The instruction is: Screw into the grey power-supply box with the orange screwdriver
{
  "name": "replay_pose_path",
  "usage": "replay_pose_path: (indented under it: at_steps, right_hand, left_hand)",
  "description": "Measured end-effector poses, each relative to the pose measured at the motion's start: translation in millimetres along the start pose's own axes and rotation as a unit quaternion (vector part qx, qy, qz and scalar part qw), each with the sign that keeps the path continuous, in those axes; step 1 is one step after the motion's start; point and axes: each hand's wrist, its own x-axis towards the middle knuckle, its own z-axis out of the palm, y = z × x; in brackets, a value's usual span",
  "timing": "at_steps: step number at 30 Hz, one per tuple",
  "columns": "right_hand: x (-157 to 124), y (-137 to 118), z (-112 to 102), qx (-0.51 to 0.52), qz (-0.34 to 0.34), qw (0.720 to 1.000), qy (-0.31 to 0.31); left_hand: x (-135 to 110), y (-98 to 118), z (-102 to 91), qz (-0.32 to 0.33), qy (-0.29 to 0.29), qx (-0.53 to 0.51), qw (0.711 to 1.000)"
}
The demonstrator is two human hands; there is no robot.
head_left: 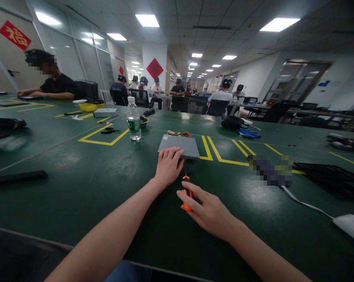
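Note:
A grey metal power supply unit [184,144] lies on the green table in front of me, a socket in its near side and coloured wires behind it. My left hand [168,162] grips its near left part, fingers over the top and the thumb hidden from view. Just below the near side, my right hand [204,203] holds a screwdriver [187,201] with an orange and black handle between thumb and fingers. Its thin shaft points at the unit; I cannot tell whether the tip touches it.
A water bottle [134,121] stands left of the unit, before a metal bowl [144,122]. Farther left are a small black tool [109,130], another grey box [105,112] and a yellow tray [91,105]. Blue gloves [249,134] lie at right. A person [55,80] sits far left.

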Motion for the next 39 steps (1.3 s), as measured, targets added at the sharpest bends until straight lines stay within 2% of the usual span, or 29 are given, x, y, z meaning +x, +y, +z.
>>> replay_pose_path:
  at_steps: [2, 8, 11, 17, 25, 39]
  right_hand:
    - [-1, 2, 1, -0.022, -0.012, 1.0, 0.002]
    - [1, 7, 8, -0.049, -0.009, 0.994, 0.093]
    - [2, 6, 9, -0.05, -0.004, 0.995, 0.085]
    - [2, 4, 4, -0.07, -0.017, 0.997, 0.029]
    - [-5, 13, -1, -0.072, -0.019, 0.991, 0.112]
    - [-17, 24, -1, -0.067, 0.03, 0.991, 0.108]
  left_hand:
    - [0, 0, -0.3, 0.0, 0.001, 0.0, 1.0]
    - [0, 0, -0.6, 0.002, 0.004, 0.001, 1.0]
    - [0, 0, -0.1, 0.001, 0.003, 0.002, 1.0]
    - [0, -1, 0.9, 0.002, 0.003, 0.001, 1.0]
    - [-1, 0, 0.1, 0.003, 0.005, -0.002, 1.0]
    - [0, 1, -1.8, 0.005, 0.003, 0.003, 1.0]
